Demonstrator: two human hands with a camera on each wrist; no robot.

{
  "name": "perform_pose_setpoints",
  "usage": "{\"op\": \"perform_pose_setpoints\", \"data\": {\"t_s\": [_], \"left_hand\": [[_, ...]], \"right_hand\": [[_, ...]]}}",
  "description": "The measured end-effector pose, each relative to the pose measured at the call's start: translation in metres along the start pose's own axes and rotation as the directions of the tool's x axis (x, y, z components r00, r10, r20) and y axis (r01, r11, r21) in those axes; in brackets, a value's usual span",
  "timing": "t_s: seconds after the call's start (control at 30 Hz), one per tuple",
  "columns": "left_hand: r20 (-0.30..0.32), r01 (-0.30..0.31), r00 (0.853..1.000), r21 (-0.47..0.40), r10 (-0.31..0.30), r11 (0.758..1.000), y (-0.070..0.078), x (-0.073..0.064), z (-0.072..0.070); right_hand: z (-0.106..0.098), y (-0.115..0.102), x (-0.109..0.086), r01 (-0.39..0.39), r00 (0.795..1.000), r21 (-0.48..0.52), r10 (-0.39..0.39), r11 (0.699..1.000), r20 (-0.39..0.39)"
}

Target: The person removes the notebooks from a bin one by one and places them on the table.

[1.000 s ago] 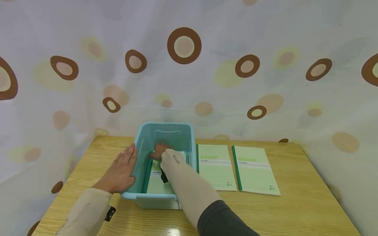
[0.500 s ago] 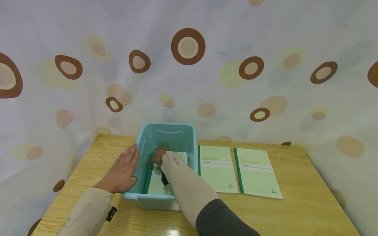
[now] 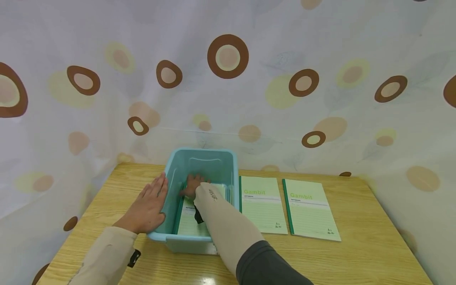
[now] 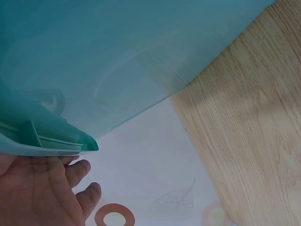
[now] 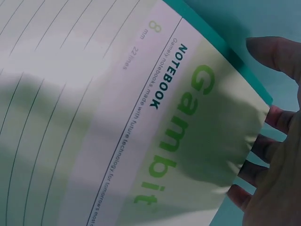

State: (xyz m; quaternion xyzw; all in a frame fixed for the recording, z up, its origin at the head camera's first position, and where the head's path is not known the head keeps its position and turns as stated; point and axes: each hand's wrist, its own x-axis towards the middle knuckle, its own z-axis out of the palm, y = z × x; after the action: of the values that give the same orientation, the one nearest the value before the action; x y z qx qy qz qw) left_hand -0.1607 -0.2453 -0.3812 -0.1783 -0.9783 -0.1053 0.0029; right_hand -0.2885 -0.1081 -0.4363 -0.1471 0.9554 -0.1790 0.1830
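A light blue plastic bin (image 3: 199, 153) stands on the table with a pale green notebook (image 5: 136, 113) lying flat inside, its dark green spine to the left. My left hand (image 3: 147, 206) rests along the bin's left rim, fingers straight; the left wrist view shows it under the rim's lip. Inside the bin, my right hand (image 3: 192, 186) is at the notebook's far edge. In the right wrist view its fingertips (image 5: 256, 172) meet that edge, while the thumb (image 5: 270, 52) stays apart from the spine. My right forearm hides part of the notebook and the bin's near right corner.
Two matching notebooks lie flat right of the bin: a nearer one (image 3: 263, 206) close to the bin wall and a farther one (image 3: 311, 209), slightly turned. Behind the wooden table (image 3: 370, 237) hangs a patterned cloth (image 3: 270, 47).
My right hand's fingers look more spread and reach farther toward the bin's back than half a second ago. The left hand and the notebooks outside keep their places; the view has shifted slightly.
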Motion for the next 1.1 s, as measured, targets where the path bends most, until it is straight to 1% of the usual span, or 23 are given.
{"op": "perform_pose_setpoints", "data": {"t_s": [0.1, 0.23, 0.3, 0.37, 0.43, 0.53, 0.77, 0.9, 1.1], "left_hand": [[0.001, 0.002, 1.0, 0.0, -0.002, 1.0, 0.0, 0.0, 0.0], [0.005, 0.009, 1.0, -0.005, -0.009, 1.0, 0.001, 0.0, -0.001], [0.009, 0.012, 1.0, -0.01, -0.012, 1.0, 0.001, 0.0, -0.002], [0.012, 0.014, 1.0, -0.013, -0.014, 1.0, 0.002, 0.0, -0.003], [0.013, 0.014, 1.0, -0.015, -0.014, 1.0, 0.002, 0.0, -0.003], [0.014, 0.016, 1.0, -0.016, -0.016, 1.0, 0.002, 0.0, -0.004], [0.018, 0.02, 1.0, -0.012, -0.02, 1.0, 0.003, 0.0, -0.004], [0.015, 0.015, 1.0, -0.01, -0.015, 1.0, 0.003, 0.0, -0.004], [0.021, 0.015, 1.0, -0.015, -0.015, 1.0, 0.002, 0.0, -0.003]], "right_hand": [[0.009, 0.004, 0.014, 0.0, 1.0, 0.0, 0.0, 1.0, -0.013], [0.021, 0.011, 0.032, -0.008, 1.0, -0.058, 0.006, 0.998, -0.027], [0.024, 0.012, 0.036, -0.015, 0.999, -0.064, 0.013, 0.998, -0.03], [0.023, 0.011, 0.038, -0.027, 0.999, -0.046, 0.026, 0.999, -0.025], [0.021, 0.009, 0.036, -0.034, 0.999, -0.015, 0.034, 0.999, -0.018], [0.017, 0.007, 0.033, -0.035, 0.999, 0.004, 0.035, 0.999, -0.008], [0.01, 0.007, 0.026, -0.011, 1.0, -0.032, 0.01, 0.999, -0.027], [0.004, 0.004, 0.022, -0.012, 1.0, -0.026, 0.011, 1.0, -0.025], [-0.004, 0.0, 0.019, -0.023, 0.999, -0.055, 0.021, 0.998, -0.038]]}}
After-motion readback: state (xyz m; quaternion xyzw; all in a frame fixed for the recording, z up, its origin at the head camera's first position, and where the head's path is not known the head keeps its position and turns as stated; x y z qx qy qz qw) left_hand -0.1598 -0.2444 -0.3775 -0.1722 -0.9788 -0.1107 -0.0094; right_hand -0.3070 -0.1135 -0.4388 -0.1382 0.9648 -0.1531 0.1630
